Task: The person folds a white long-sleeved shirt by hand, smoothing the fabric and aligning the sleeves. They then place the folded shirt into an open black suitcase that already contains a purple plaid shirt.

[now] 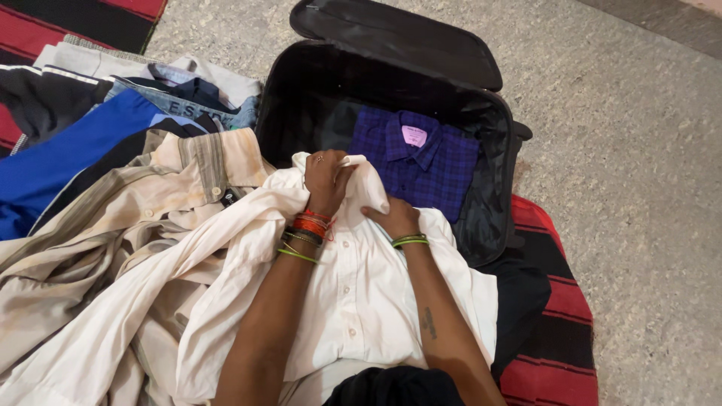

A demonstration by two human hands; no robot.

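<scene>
Cream shirt [353,293] lying front-up, buttoned, over lap, collar end resting against suitcase rim; sleeve trailing left, crumpled. Fabric near collar bunching under both hands, lower part lying fairly flat, button placket running down middle.

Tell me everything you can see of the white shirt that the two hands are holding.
The white shirt is cream-white, of thin woven cloth, with a buttoned front placket facing up. It lies crumpled on the person's lap, its collar end at the edge of the open black suitcase. The left hand grips the bunched collar; the right hand presses beside it. A sleeve trails left over a beige striped shirt.
</scene>
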